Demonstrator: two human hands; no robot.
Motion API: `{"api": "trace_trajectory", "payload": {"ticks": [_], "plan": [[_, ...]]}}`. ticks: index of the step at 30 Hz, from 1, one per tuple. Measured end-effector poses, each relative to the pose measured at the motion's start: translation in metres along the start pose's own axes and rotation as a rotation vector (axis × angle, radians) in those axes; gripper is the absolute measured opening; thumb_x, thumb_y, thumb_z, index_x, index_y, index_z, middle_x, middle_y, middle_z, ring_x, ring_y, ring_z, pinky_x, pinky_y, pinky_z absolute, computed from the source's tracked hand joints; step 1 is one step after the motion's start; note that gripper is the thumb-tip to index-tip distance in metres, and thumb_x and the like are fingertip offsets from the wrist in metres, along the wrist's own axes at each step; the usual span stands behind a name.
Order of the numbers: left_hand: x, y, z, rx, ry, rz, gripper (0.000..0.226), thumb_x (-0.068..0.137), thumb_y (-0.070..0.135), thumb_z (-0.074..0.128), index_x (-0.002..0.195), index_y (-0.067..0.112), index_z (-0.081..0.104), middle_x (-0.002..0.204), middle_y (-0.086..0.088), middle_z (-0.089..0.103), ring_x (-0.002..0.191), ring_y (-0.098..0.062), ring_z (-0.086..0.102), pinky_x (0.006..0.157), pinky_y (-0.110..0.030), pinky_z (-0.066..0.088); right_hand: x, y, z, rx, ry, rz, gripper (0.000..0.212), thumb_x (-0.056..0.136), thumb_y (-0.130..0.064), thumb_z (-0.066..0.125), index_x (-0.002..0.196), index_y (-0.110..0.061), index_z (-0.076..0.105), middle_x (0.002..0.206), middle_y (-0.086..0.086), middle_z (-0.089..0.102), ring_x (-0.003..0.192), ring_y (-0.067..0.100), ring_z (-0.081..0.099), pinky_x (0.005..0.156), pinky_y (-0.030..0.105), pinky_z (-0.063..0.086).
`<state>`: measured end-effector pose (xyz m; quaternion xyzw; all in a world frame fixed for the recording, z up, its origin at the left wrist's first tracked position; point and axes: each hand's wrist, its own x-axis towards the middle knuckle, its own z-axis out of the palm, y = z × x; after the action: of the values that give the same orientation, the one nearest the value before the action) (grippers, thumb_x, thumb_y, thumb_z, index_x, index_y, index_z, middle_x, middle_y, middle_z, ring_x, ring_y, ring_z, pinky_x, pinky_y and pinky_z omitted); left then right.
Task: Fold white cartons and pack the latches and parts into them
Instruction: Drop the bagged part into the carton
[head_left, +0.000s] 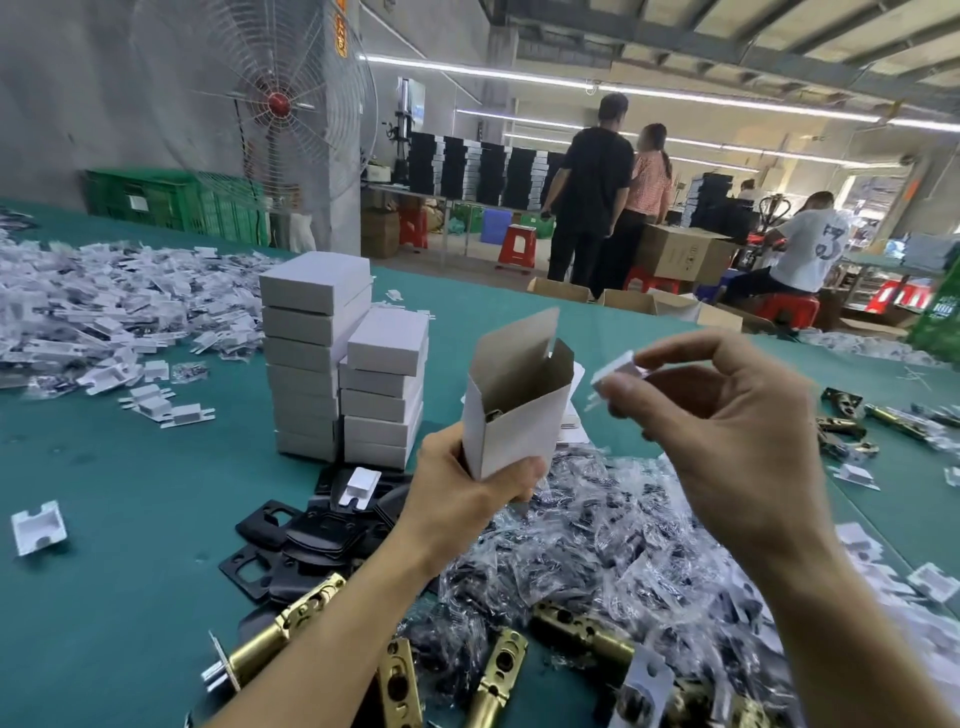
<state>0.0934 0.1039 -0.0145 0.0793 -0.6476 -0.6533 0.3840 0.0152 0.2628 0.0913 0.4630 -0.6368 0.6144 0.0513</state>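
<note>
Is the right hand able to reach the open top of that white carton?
Probably yes: the left hand holds the carton upright with its top flap open, and the right hand, pinching a small white part, hangs beside the opening with nothing between.

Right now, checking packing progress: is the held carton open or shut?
Open: the carton in the left hand has its top flaps standing up, leaving its mouth uncovered.
</note>
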Motion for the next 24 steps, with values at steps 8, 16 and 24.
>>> {"api": "trace_trajectory", "payload": {"ticks": [8, 16, 24], "plan": [[-0.001, 0.003, 0.003, 0.127, 0.144, 0.081, 0.021, 0.076, 0.017, 0.081, 0.081, 0.036, 0.074, 0.082, 0.000, 0.072, 0.078, -0.034, 0.069, 0.061, -0.060, 0.056, 0.006, -0.007, 0.008, -0.074, -0.022, -0.154, 0.011, 0.081, -0.014, 0.074, 0.092, -0.014, 0.071, 0.080, -0.004, 0.075, 0.069, 0.011, 0.072, 0.057, 0.020, 0.055], [0.000, -0.002, 0.003, 0.288, 0.180, 0.107, 0.016, 0.073, 0.032, 0.079, 0.078, 0.043, 0.070, 0.074, 0.003, 0.072, 0.067, -0.027, 0.069, 0.053, -0.052, 0.057, 0.019, -0.002, 0.012, -0.369, 0.100, -0.311, 0.013, 0.078, -0.031, 0.078, 0.091, -0.031, 0.074, 0.090, -0.004, 0.060, 0.084, -0.002, 0.053, 0.065, 0.019, 0.046], [0.002, -0.005, 0.000, 0.354, 0.199, 0.072, 0.018, 0.074, 0.031, 0.079, 0.083, 0.042, 0.068, 0.075, 0.009, 0.069, 0.067, -0.024, 0.067, 0.052, -0.048, 0.058, 0.034, 0.012, 0.020, -0.436, -0.014, -0.296, 0.009, 0.086, -0.010, 0.076, 0.094, -0.012, 0.079, 0.079, 0.003, 0.072, 0.064, 0.015, 0.068, 0.064, 0.040, 0.057]]}}
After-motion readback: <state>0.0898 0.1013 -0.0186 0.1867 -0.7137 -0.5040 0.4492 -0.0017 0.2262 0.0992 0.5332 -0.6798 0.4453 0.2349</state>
